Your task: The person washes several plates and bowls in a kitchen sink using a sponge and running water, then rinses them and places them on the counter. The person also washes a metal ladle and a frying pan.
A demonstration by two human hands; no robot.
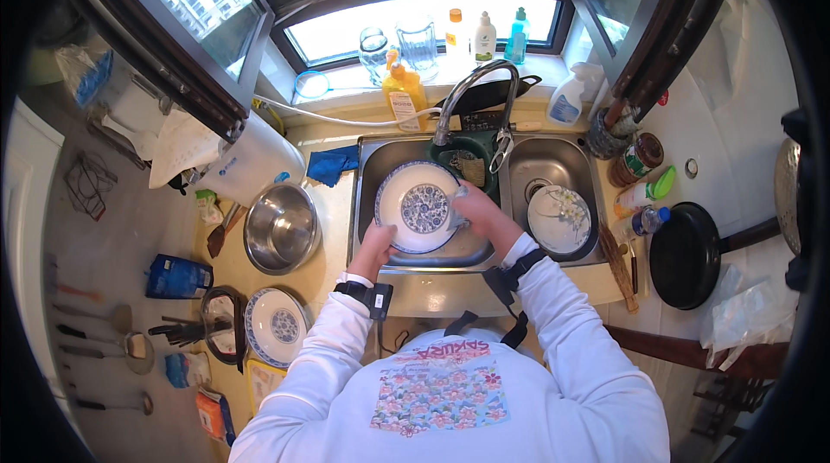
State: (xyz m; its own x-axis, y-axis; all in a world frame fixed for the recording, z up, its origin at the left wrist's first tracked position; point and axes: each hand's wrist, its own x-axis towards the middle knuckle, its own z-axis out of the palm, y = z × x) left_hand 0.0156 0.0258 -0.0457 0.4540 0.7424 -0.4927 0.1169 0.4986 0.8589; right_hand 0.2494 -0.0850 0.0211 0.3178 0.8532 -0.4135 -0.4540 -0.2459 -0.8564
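Observation:
Over the left sink basin (382,145) I hold a white plate (420,207) with a blue floral centre and a patterned rim. My left hand (377,244) grips its lower left rim, thumb on the upper face. A pale, thin cloth (459,209) is bunched in my right hand (481,211) and lies against the plate's right side. Behind the plate, a dark green bowl (444,150) contains a tan scrubbing pad (471,170). The chrome faucet (463,83) arches above them. Another plate with flowers (559,220) rests in the right basin (557,161).
Left of the sink are a blue cloth (332,165), a steel bowl (282,228) and a matching blue-rimmed plate (277,327). A frying pan (684,255), jar (644,155) and bottle (650,221) stand on the right. Bottles, including yellow detergent (403,93), line the back near open windows.

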